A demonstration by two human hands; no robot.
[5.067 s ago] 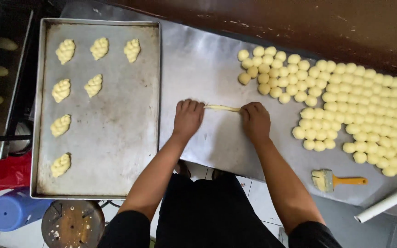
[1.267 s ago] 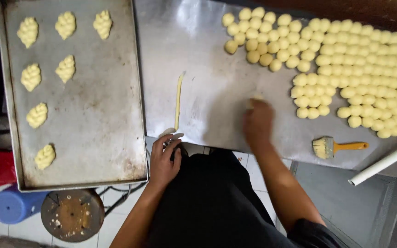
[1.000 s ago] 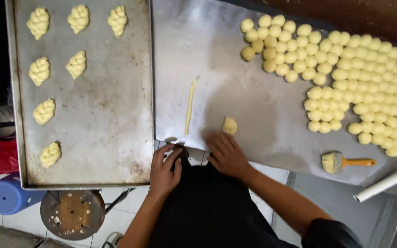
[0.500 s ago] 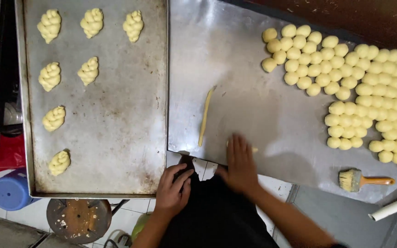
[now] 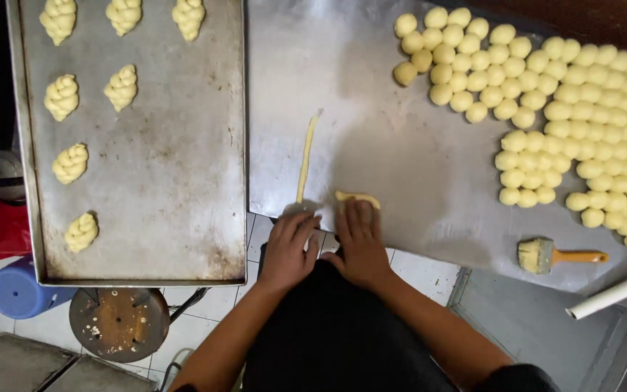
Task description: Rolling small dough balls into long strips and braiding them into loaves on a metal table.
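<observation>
Dough piece lies flat on the steel table at its near edge, and your right hand presses on it with the fingers stretched out flat, gripping nothing; only the far end of the piece shows past your fingertips. Your left hand rests just beside it, fingers spread and flat on the table edge, at the near end of a thin dough rope that runs straight away from you. Farther right, well apart, a big cluster of small dough balls covers the table, with a pastry brush and a white tube nearer you. On your left sits a metal baking tray carrying seven braided dough pieces. Below it stand a round stool and a blue bucket.
</observation>
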